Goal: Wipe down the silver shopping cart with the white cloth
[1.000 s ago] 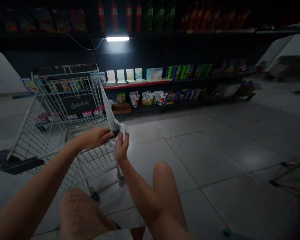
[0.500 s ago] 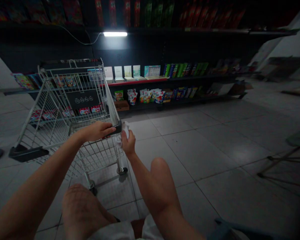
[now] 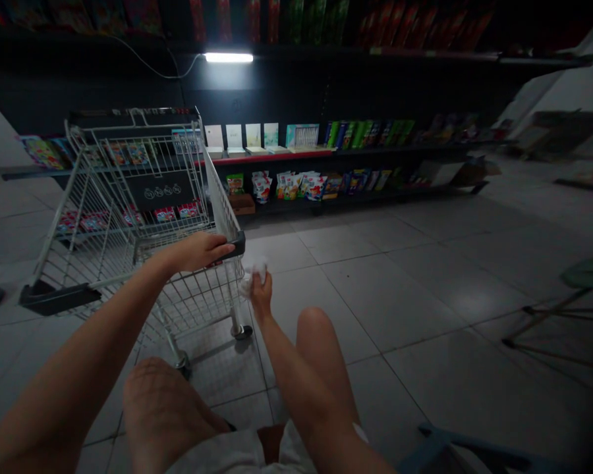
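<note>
My left hand [image 3: 196, 252] lies curled over the side rail of a wire shopping cart [image 3: 128, 197], just short of the rail's black plastic corner cap [image 3: 238, 245]. A crumpled white tissue or cloth [image 3: 254, 275] is bunched in the fingers of my right hand [image 3: 260, 293]. That hand is close to the cart's near corner, just off the cap and not touching it. The cart stands in front of me, and it appears to hold nothing.
A dark shelf unit [image 3: 336, 155] with packaged goods and cards runs behind the cart, lit by a strip lamp [image 3: 228, 58]. A green-topped folding stool [image 3: 590, 273] stands at the right. My knees [image 3: 313, 329] are directly below my hands, above a tiled floor [image 3: 385, 296].
My right hand with the tissue has moved down and to the right, away from the cart's corner cap. My left hand stays on the rail, and the view has tilted slightly.
</note>
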### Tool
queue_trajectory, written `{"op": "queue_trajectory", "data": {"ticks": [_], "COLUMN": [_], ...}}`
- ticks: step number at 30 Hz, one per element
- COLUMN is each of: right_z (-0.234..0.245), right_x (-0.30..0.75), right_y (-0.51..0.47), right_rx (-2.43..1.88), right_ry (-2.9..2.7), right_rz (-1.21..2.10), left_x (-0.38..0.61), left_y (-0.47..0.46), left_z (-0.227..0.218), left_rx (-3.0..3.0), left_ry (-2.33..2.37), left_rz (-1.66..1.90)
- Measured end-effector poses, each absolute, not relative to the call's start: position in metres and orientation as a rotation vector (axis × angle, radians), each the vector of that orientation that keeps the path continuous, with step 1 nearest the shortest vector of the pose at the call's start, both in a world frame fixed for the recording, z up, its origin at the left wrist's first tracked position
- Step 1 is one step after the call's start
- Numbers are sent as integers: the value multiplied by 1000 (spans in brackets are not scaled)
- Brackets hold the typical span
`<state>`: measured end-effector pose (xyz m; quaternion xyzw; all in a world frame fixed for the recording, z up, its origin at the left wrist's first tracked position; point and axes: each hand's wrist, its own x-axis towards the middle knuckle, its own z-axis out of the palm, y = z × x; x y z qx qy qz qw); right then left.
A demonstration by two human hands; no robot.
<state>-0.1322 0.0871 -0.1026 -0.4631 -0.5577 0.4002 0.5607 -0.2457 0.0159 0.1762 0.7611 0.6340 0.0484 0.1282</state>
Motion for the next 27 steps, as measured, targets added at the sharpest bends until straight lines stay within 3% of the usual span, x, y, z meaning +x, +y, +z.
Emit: {"op": "queue_trajectory", "data": {"ticks": [9, 27], "right_z": [-112, -128], "right_x": [-128, -194], "right_y": [100, 43], "right_rx": [-1141, -1461], "right_ry": [-1426, -899], "right_rz": [965, 1031], "left_x": [-244, -234], "left_y": [22, 36], "left_z": [174, 175], "left_rx": [2197, 2216], "left_ry": [1876, 1897], "left_rz": [181, 171]}}
